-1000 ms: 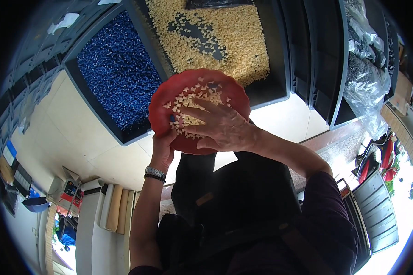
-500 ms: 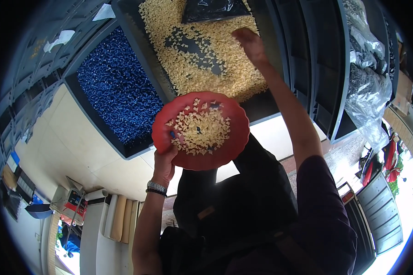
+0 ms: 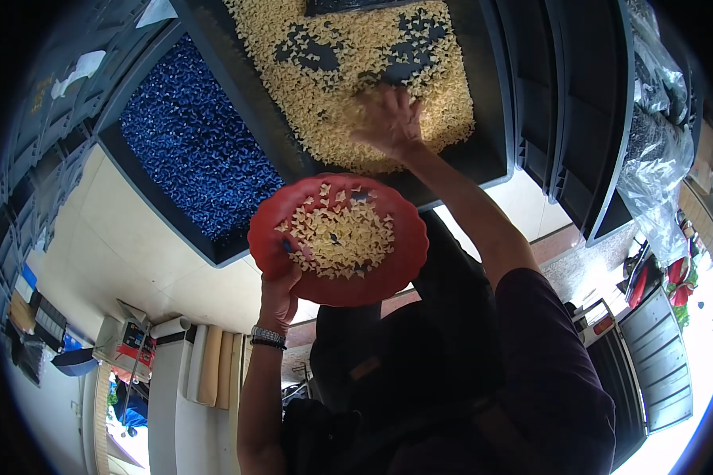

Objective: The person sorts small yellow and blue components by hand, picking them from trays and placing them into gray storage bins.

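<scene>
My left hand (image 3: 280, 279) grips the rim of a red scalloped plate (image 3: 388, 261) that carries a pile of small pale yellow pieces (image 3: 342, 235). A watch sits on that wrist. My right hand (image 3: 387, 119) reaches up into a dark bin (image 3: 491, 150) full of the same yellow pieces (image 3: 333, 103), fingers curled down among them near the bin's lower edge. Bare dark patches of the bin floor show between the pieces.
A second dark bin (image 3: 214, 249) to the left holds small blue pieces (image 3: 190, 150). Dark empty crates (image 3: 578, 119) stand to the right, with clear plastic bags (image 3: 657, 134) beyond. Pale tiled floor (image 3: 127, 237) lies at lower left.
My right hand left the plate and moved up into the yellow bin, then drew back toward its lower edge. The plate has sunk slightly and moved right.
</scene>
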Available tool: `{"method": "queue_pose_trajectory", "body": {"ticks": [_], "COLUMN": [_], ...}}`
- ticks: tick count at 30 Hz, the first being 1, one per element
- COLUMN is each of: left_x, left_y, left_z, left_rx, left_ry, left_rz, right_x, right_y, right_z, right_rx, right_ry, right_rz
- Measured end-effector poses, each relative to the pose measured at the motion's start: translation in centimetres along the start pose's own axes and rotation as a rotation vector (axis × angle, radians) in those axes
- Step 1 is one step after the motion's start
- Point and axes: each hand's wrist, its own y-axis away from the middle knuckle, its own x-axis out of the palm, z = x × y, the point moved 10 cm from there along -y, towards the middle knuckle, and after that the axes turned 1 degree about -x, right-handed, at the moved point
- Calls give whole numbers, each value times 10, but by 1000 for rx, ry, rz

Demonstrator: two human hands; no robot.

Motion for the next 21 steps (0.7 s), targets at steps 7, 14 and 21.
{"method": "queue_pose_trajectory", "body": {"ticks": [7,14,21], "left_x": [-14,-10,-17], "left_y": [8,5,18], "left_z": [11,9,-1], "left_rx": [-22,2,44], "left_ry": [-20,5,61], "left_rz": [22,65,-3], "right_x": [59,155,104], "right_y": [69,93,67], "right_z": [47,44,69], "right_rx": [-293,-598,-387], "right_ry": [-132,-176,-438], "right_rz": [173,190,610]}}
